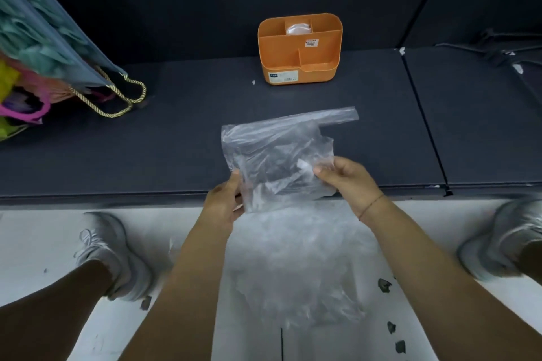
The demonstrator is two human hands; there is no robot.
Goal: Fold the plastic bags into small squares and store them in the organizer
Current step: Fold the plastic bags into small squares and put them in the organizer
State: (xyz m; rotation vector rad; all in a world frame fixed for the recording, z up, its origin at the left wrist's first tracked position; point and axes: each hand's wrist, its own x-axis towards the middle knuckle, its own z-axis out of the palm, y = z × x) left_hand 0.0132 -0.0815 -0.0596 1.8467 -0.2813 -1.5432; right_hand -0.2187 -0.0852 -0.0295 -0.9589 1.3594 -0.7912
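While both forearms reached forward, a loose heap of clear bags (293, 258) lay beneath them on the pale floor (44, 228), with a grey shoe (108, 246) outside the left arm and another (504, 240) outside the right. Just past that heap, the left hand (223, 202) pinched the near left corner of one clear plastic bag (272, 149), thumb on top. The right hand (349, 182) pinched the near right edge, its fingers curled over the film. Between and beyond the hands the bag was crumpled, its far part over the dark table (176, 141); whether it touched the surface could not be told. One handle strip stuck out beyond the right hand.

By my reading, the step was the flattening before the first fold. Doing it well would mean laying the bag fully on the table, pressing the air out from the hands outward, and tucking that handle in so the edges line up; thin film springs back, so each crease needs a firm press.

Farther ahead of the hands stood the orange organizer (299, 50), a pale folded bag (297, 29) apparently in its back middle slot. Far off beyond the left hand leaned some gift bags (44, 47).
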